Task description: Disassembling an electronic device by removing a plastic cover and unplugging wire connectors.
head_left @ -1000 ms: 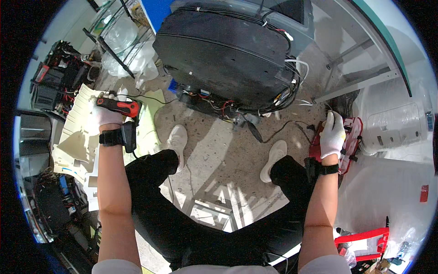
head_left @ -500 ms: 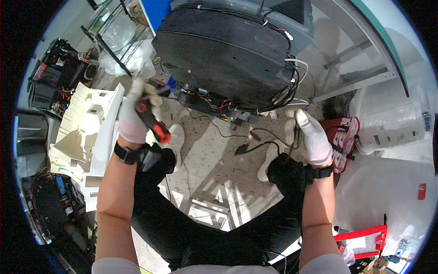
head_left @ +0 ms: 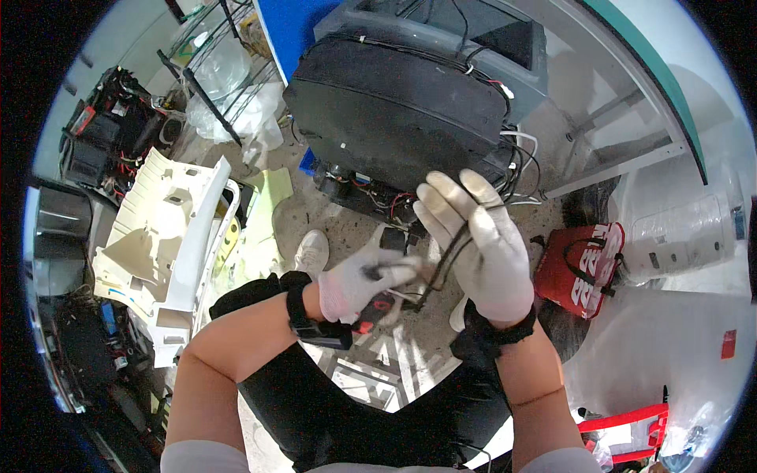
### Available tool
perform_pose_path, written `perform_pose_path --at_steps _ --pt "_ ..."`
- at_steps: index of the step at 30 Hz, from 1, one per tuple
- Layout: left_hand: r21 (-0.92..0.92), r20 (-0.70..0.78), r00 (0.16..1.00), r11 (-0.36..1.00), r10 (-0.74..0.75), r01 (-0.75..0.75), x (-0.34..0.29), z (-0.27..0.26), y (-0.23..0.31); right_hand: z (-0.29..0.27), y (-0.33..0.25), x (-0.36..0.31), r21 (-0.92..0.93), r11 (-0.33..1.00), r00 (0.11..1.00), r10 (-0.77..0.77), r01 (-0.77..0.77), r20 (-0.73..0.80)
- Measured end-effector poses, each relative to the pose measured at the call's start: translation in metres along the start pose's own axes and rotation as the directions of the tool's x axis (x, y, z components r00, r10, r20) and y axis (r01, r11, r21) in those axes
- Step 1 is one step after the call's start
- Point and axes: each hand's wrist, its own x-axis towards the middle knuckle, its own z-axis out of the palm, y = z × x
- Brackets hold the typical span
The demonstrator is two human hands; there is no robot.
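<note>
Both hands have come up together in front of the person since half a second ago, when they were spread apart down near the knees. Now the right hand (head_left: 481, 244) is raised with its gloved fingers curled loosely around a thin black cable (head_left: 441, 264), which loops across its palm and trails down toward the left hand (head_left: 359, 288). That hand is closed on a red-and-black tool (head_left: 377, 311), tucked under its fingers, with its fingertips meeting the cable's lower end; whether it pinches the wire too I cannot tell. Just beyond the right hand's fingertips sits the dark opened appliance (head_left: 394, 110), its underside bare and a tangle of red, white and black wires (head_left: 512, 158) hanging out beside those fingers. Well off past the left hand lies a cream plastic casing panel (head_left: 169, 244), already off. By the look of it the stripping-down is partway: housing removed, one cable apparently in hand, most wiring yet attached.
</note>
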Motion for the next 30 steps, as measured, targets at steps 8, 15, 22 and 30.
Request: perform_pose_path --at_steps 8,15,22,30 --pt "-0.403 0.098 0.962 0.873 -0.256 0.274 0.003 -0.011 0.005 -0.02 -0.016 -0.003 -0.651 0.722 0.965 0.252 -0.234 -0.067" --pt "-0.323 -0.062 0.97 0.924 -0.235 0.203 0.006 -0.017 -0.011 -0.036 -0.025 -0.009 -0.839 0.513 0.964 0.26 -0.182 -0.05" --pt "-0.529 -0.13 0.961 0.837 -0.244 0.141 0.007 -0.027 0.005 -0.038 -0.045 -0.012 -0.707 0.649 0.959 0.157 -0.282 -0.238" --pt "-0.356 0.033 0.969 0.903 -0.247 0.242 0.009 -0.03 -0.009 -0.05 -0.051 -0.01 -0.339 0.94 0.975 -0.112 0.041 -0.192"
